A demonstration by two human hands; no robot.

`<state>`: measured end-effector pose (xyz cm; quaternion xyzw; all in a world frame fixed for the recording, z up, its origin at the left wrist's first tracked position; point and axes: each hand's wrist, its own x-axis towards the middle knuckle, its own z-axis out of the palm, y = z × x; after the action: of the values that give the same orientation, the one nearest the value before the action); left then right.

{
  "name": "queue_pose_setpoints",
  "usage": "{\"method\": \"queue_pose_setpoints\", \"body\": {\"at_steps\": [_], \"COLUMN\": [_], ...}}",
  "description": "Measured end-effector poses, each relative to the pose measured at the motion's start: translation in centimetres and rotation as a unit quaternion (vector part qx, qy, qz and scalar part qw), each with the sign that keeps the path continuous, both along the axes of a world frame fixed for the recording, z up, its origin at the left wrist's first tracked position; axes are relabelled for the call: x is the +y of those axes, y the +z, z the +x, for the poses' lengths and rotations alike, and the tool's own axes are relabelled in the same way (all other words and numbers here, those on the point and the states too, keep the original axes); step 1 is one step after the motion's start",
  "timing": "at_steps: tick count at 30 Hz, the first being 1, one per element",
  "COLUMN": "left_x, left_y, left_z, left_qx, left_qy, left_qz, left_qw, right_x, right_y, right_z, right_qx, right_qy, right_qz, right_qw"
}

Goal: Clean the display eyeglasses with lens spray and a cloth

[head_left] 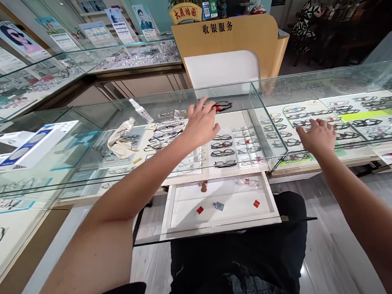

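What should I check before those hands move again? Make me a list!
1. Left hand has a good grip on the dark glasses: cannot tell; the fingers are right by them, but the grip is hidden.
2. Right hand holding nothing: ok, as far as it shows; its fingers are spread.
3. Drawer pushed shut: not ok; it is pulled out, with little things inside.
4. White bottle apart from the left hand: ok.
5. Beige cloth folded neatly: not ok; it lies crumpled.
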<state>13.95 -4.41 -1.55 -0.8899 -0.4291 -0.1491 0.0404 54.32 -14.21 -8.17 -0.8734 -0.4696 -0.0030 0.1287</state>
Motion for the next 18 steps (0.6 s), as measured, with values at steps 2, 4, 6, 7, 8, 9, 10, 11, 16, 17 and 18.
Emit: {"method": "queue_pose_setpoints", "body": {"at_steps": [2, 4, 6, 7, 8, 9, 10, 11, 16, 17, 18], "left_x": [-5.9, -11.7, -16.4, -18.1, -19.1, -19.6, -19.5, -19.0, -10.9, -8.8, -6.6], "left_y": [1.7, 2.8, 2.7, 2.1, 1.0, -0.4, -2.1, -3.9, -12.5, -13.7, -14.7], "left_z": [0.3, 0.4, 0.4, 0.4, 0.5, 0.6, 0.7, 0.9, 1.4, 1.5, 1.6], "left_qx": [-0.008, 0.007, 0.033, 0.055, 0.069, 0.086, 0.103, 0.118, 0.137, 0.128, 0.117], "left_qy": [-0.060, -0.130, -0.215, -0.252, -0.280, -0.291, -0.284, -0.267, -0.098, -0.061, -0.026], "left_qz": [-0.042, -0.109, -0.180, -0.217, -0.246, -0.270, -0.288, -0.299, -0.248, -0.214, -0.185], "left_qw": [0.997, 0.986, 0.959, 0.941, 0.925, 0.914, 0.909, 0.909, 0.954, 0.966, 0.975], "right_x": [0.0, 0.1, 0.1, 0.1, 0.1, 0.1, 0.1, 0.1, 0.2, 0.2, 0.2], "right_y": [0.0, -0.1, -0.1, -0.1, -0.2, -0.2, -0.2, -0.2, -0.1, -0.1, -0.1], "right_z": [0.0, 0.1, 0.3, 0.4, 0.5, 0.6, 0.6, 0.6, 0.4, 0.3, 0.3], "right_qx": [0.001, 0.001, 0.002, 0.004, 0.006, 0.008, 0.008, 0.008, -0.002, -0.005, -0.006], "right_qy": [-0.001, -0.002, 0.002, 0.005, 0.008, 0.011, 0.012, 0.010, 0.007, 0.007, 0.007], "right_qz": [0.004, 0.002, -0.003, -0.006, -0.007, -0.008, -0.008, -0.006, -0.005, -0.007, -0.009], "right_qw": [1.000, 1.000, 1.000, 1.000, 1.000, 1.000, 1.000, 1.000, 1.000, 1.000, 1.000]}}
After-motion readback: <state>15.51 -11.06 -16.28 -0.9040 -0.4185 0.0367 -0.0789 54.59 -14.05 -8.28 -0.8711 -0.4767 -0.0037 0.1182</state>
